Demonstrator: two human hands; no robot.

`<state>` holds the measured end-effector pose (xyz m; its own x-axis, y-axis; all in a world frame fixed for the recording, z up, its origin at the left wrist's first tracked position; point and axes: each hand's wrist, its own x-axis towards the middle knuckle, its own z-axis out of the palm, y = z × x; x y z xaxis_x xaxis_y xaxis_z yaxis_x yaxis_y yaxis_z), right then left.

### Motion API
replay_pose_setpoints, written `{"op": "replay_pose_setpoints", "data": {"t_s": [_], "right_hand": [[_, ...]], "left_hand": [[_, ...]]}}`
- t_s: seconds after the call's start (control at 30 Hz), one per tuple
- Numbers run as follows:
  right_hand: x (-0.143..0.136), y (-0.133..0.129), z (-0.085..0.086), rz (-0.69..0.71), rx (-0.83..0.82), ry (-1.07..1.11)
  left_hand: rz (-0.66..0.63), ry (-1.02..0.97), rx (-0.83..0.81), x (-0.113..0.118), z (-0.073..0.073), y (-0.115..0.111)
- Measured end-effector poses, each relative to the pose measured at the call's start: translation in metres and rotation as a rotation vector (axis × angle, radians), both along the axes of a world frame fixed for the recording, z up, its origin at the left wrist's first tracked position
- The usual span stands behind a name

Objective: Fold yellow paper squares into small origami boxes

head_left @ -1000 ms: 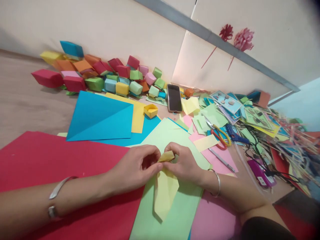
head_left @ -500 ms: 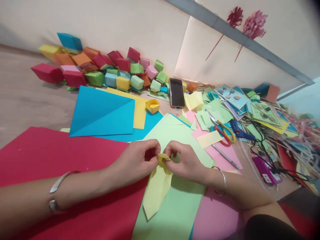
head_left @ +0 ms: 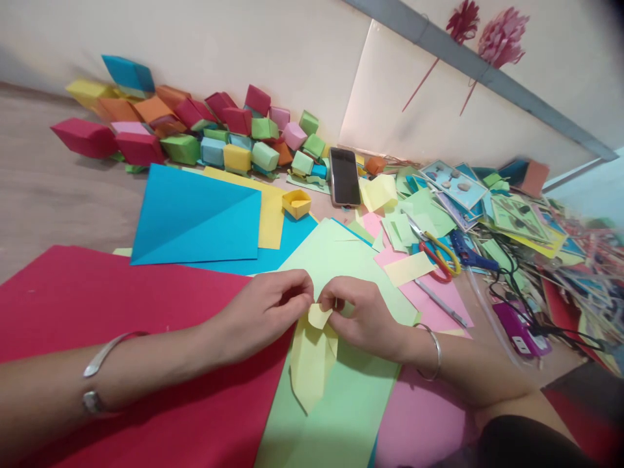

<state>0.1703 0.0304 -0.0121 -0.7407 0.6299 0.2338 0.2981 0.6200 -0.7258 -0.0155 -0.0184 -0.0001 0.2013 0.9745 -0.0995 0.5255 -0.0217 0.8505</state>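
Observation:
A folded strip of pale yellow paper (head_left: 312, 367) hangs between my hands, its pointed end toward me and its top flap bent over. My left hand (head_left: 280, 309) pinches the upper left edge of it between thumb and fingers. On the other side, my right hand (head_left: 355, 315) grips the upper right corner near the flap. The fingertips of both hands nearly meet and hide part of the fold. Under them lies a light green sheet (head_left: 361, 396), with a large red sheet (head_left: 195, 403) to the left.
Blue sheets (head_left: 199, 218) and a small yellow paper box (head_left: 296, 205) lie ahead. Several folded paper boxes (head_left: 182, 148) line the wall. A phone (head_left: 344, 175), scissors (head_left: 436, 257), a cutter knife (head_left: 441, 302), a glue gun (head_left: 472, 252) and a purple power strip (head_left: 520, 328) are to the right.
The top flap of the yellow paper has turned down toward me and shows its flat face. The paper's pointed end has swung slightly right. Both hands stay nearly in place.

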Motion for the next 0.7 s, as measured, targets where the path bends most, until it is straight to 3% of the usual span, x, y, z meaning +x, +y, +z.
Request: {"op": "replay_pose_setpoints", "data": {"t_s": [0.2, 0.53, 0.6, 0.7], "right_hand": [[0.001, -0.002, -0.004, 0.015, 0.177, 0.003], [-0.001, -0.005, -0.015, 0.058, 0.471, -0.04], [0.001, -0.003, -0.008, 0.107, 0.454, -0.112], [0.004, 0.0, 0.008, 0.244, 0.285, -0.231]], "left_hand": [[-0.034, 0.069, 0.012, 0.002, -0.005, -0.002], [-0.077, 0.254, 0.197, 0.002, -0.01, -0.005], [-0.08, 0.27, 0.216, 0.001, -0.012, -0.006], [-0.083, 0.262, 0.237, 0.0, -0.014, -0.005]]}}
